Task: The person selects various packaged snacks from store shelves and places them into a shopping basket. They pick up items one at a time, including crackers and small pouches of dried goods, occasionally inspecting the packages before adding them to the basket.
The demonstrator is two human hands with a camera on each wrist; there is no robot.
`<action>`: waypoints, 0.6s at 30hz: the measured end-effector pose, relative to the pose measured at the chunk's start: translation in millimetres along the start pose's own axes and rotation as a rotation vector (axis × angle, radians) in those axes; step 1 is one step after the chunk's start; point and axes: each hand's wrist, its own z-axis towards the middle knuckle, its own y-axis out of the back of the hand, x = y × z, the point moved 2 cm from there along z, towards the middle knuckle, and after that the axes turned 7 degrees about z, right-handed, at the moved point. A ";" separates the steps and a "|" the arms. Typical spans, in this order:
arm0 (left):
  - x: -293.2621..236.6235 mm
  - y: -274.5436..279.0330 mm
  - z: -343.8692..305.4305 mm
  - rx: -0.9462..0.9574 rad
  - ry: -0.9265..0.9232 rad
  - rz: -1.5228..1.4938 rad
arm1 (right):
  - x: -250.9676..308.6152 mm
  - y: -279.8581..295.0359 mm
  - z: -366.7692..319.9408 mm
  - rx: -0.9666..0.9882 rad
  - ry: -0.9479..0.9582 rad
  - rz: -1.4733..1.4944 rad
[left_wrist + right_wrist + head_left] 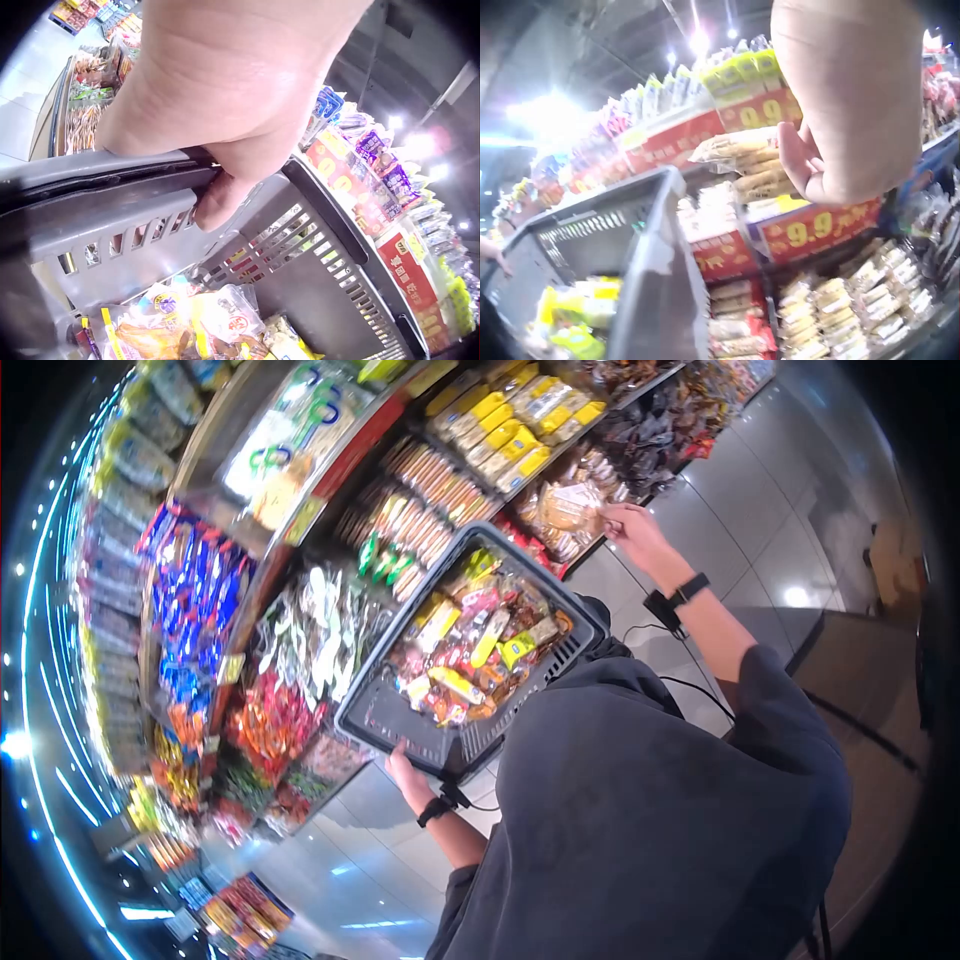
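My left hand grips the near rim of a dark grey plastic basket, its thumb hooked over the edge. Inside lie many wrapped snacks, among them yellow-labelled clear packets. My right hand is stretched out past the basket's far corner. Between its thumb and fingers it pinches a clear packet of tan snacks, held up in front of the shelf. Below the packet are stacks of similar light-coloured packets.
Sloping display bins run along the left and top, with yellow-labelled packets, blue-wrapped snacks and red-orange ones. Red price signs front the shelves. Tiled floor lies to the right, and a black cable hangs near the right forearm.
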 end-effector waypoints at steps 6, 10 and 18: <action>-12.2 6.0 -12.2 -0.109 -0.003 0.040 | -5.4 -85.9 -122.1 0.103 -0.337 -0.111; 1.7 11.9 2.9 -0.097 -0.002 -0.008 | -79.8 -95.2 -110.8 0.119 -0.607 0.007; -1.8 9.3 -5.7 -0.110 -0.004 -0.062 | -102.4 -126.3 -123.4 0.198 -0.640 -0.292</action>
